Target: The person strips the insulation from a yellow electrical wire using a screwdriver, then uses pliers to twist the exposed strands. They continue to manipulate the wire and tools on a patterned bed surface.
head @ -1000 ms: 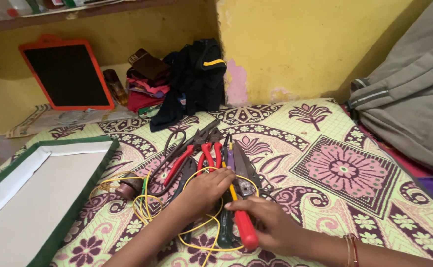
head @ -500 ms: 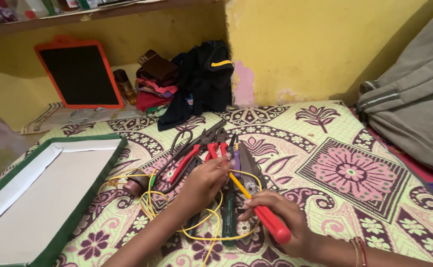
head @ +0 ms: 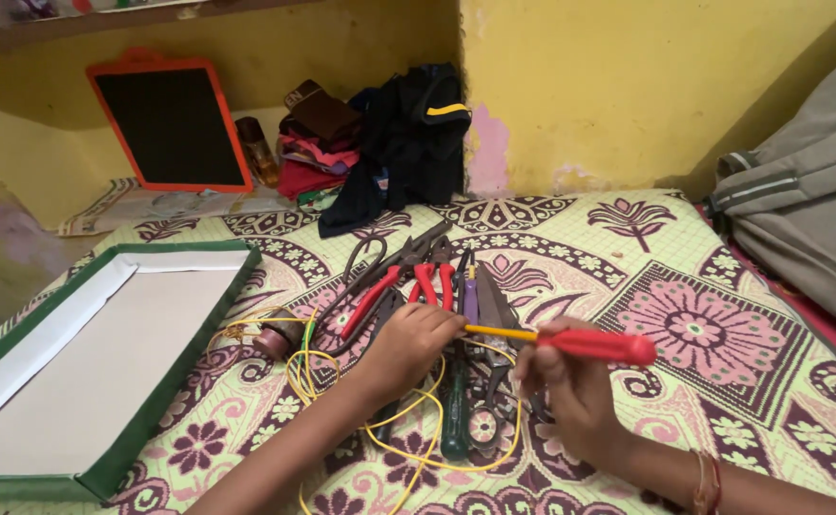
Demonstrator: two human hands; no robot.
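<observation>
Right hand (head: 570, 386) closed around the red handle of a screwdriver (head: 594, 345) — yellow shaft lying level, tip pointing left into the curled fingers of the left hand (head: 416, 343). Left hand half closed, resting among the tools on the patterned bedspread (head: 704, 334); what it grips, if anything, cannot be told. Just beyond it red-handled pliers (head: 434, 278) and scissors (head: 365, 262), fanned out. Under both wrists loops of yellow wire (head: 408, 420) and a green-handled screwdriver (head: 456, 420). Off to the left a shallow green-edged box (head: 103, 362); against the yellow wall an orange-framed slate (head: 172, 124) and heaped clothes (head: 389, 143).
</observation>
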